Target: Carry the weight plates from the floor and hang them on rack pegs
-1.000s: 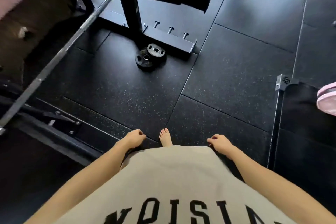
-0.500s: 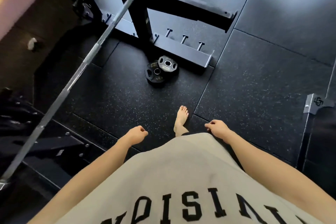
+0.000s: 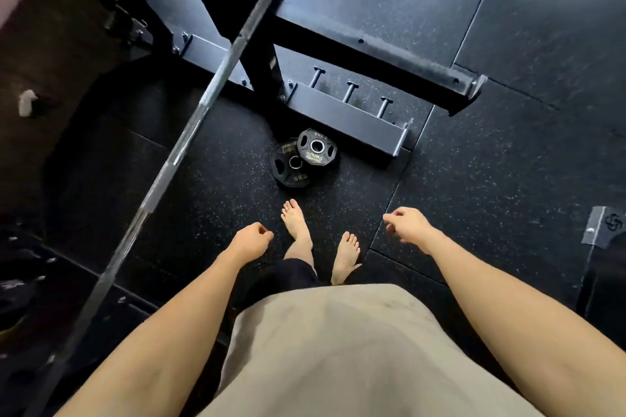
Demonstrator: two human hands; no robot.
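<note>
Two small black weight plates lie on the rubber floor ahead of my bare feet. The smaller plate (image 3: 316, 147) rests partly on top of the 5 kg plate (image 3: 290, 167). Just behind them runs the rack's base beam (image 3: 345, 118) with three short steel pegs (image 3: 350, 91) standing up. My left hand (image 3: 249, 242) hangs loosely curled and holds nothing, below and left of the plates. My right hand (image 3: 408, 225) is off to the plates' right, fingers loosely apart, empty.
A steel barbell (image 3: 189, 132) crosses diagonally on the left, from top centre down to the lower left. The black rack upright (image 3: 261, 44) and a cross beam (image 3: 376, 51) stand behind the plates. A metal bracket (image 3: 603, 230) sits at the right edge.
I have stepped forward toward the plates, which now lie closer and lower in view. Both feet show, and my right hand has swung outward with its fingers looser.
</note>
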